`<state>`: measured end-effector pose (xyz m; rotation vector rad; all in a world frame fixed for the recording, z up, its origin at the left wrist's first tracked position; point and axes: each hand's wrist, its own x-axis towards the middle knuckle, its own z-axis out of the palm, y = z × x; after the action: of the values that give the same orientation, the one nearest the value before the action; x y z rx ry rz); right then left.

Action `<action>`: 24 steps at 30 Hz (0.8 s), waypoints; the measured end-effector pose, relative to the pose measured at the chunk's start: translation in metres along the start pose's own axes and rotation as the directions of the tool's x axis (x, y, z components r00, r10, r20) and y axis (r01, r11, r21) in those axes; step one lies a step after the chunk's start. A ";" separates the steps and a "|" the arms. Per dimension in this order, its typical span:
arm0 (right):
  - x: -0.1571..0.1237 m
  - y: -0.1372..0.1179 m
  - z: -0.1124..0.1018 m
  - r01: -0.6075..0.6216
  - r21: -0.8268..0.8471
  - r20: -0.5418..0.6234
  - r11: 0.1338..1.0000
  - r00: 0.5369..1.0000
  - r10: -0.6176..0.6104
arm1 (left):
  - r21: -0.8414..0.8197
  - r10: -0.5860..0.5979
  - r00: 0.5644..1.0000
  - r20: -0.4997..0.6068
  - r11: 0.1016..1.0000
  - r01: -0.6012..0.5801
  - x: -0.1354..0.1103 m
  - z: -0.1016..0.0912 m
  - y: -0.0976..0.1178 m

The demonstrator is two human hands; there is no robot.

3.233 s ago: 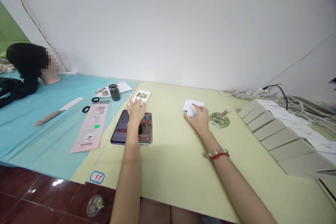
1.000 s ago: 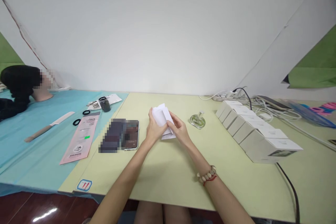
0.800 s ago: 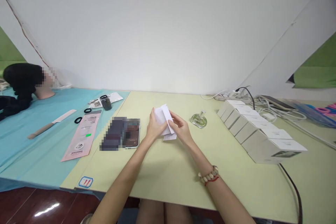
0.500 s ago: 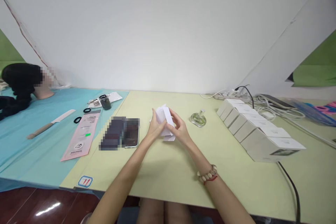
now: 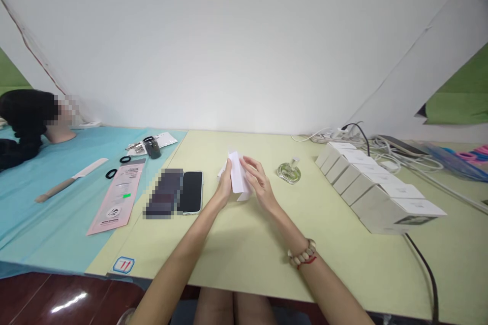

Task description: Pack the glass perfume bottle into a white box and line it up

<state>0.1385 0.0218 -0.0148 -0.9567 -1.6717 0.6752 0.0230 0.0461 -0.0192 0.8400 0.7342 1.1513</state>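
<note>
Between my hands is a small white cardboard box, partly folded, with loose flaps at its top and lower edge. My left hand grips its left side, the thumb lying along the near panel. On the other side my right hand has its bent fingers against the right panel. The far faces of the box are hidden. A glass perfume bottle with greenish liquid lies on the pale yellow table to the right of my right hand.
A row of white boxes stands on the right, with cables behind. To the left lie a phone, a pink packet, black hair ties, a jar and a knife. A mannequin head sits far left.
The white box has been turned, so one long panel now faces me. My right thumb has moved off its front and those fingers are now along its right side. The phone screen has gone dark.
</note>
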 end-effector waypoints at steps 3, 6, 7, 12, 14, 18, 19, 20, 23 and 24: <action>-0.001 -0.004 0.001 0.012 -0.059 -0.012 0.998 1.000 -0.013 | -0.107 -0.089 0.987 0.132 0.989 0.104 -0.003 -0.001 0.008; 0.000 -0.006 0.002 -0.003 -0.074 -0.108 0.997 0.994 -0.005 | -0.102 -0.264 0.919 0.293 0.947 0.305 -0.008 -0.003 0.016; 0.000 -0.006 0.002 -0.002 -0.081 -0.143 0.997 0.990 -0.010 | -0.084 -0.297 0.898 0.325 0.937 0.340 -0.010 -0.003 0.018; 0.003 -0.005 -0.003 0.006 -0.146 -0.173 0.989 0.985 -0.031 | -0.011 -0.292 0.901 0.321 0.950 0.312 -0.014 -0.004 0.021; 0.003 -0.003 -0.004 -0.002 -0.152 -0.148 0.988 0.989 -0.021 | 0.009 -0.273 0.915 0.296 0.959 0.283 -0.013 -0.003 0.019; 0.001 0.002 -0.001 0.030 -0.189 -0.076 0.982 0.996 -0.046 | -0.057 -0.235 0.939 0.252 0.965 0.257 -0.010 0.000 0.013; 0.001 0.003 0.000 0.035 -0.210 -0.066 0.977 0.997 -0.050 | -0.070 -0.237 0.941 0.241 0.963 0.260 -0.009 0.000 0.012; 0.000 0.003 0.002 0.031 -0.233 -0.060 0.972 0.997 -0.047 | -0.076 -0.246 0.941 0.234 0.960 0.270 -0.009 0.001 0.010; -0.002 0.003 0.005 0.011 -0.313 -0.057 0.950 0.998 -0.030 | -0.083 -0.290 0.932 0.216 0.946 0.313 -0.008 0.002 0.007; -0.002 0.002 0.005 0.017 -0.335 -0.056 0.942 0.998 -0.038 | -0.083 -0.301 0.929 0.214 0.942 0.325 -0.008 0.002 0.007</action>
<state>0.1346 0.0213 -0.0192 -1.1783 -1.7739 0.3416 0.0192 0.0397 -0.0117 0.6967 0.6027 0.8019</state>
